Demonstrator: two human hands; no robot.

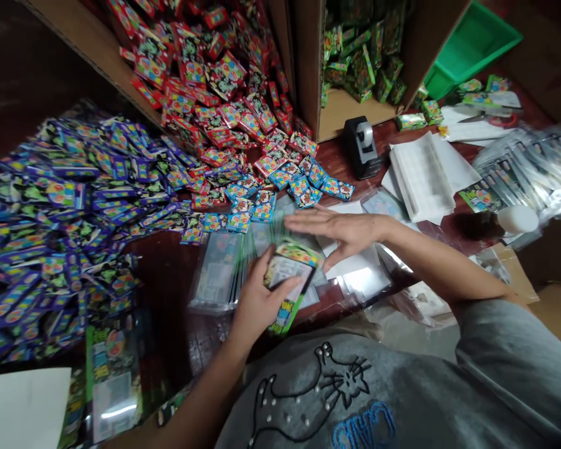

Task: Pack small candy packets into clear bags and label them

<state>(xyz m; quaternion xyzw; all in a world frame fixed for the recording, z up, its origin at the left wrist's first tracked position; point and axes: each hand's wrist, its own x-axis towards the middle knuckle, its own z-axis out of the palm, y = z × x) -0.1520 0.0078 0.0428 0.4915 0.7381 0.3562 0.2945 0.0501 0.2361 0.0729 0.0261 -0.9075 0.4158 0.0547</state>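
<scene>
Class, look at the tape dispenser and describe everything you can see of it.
The tape dispenser is black, apparently plastic, with a pale, shiny roll of tape in its raised end. It stands upright on the reddish-brown table, just outside an open cardboard box and beside white papers. Its lower end points roughly towards the person. The right hand is not touching it. Its cutting edge is too blurred to make out.

Glossy, dark reddish counter point(161, 265); at one o'clock, matt brown cardboard box point(340, 115) and smooth green tray point(472, 53), probably plastic.
</scene>
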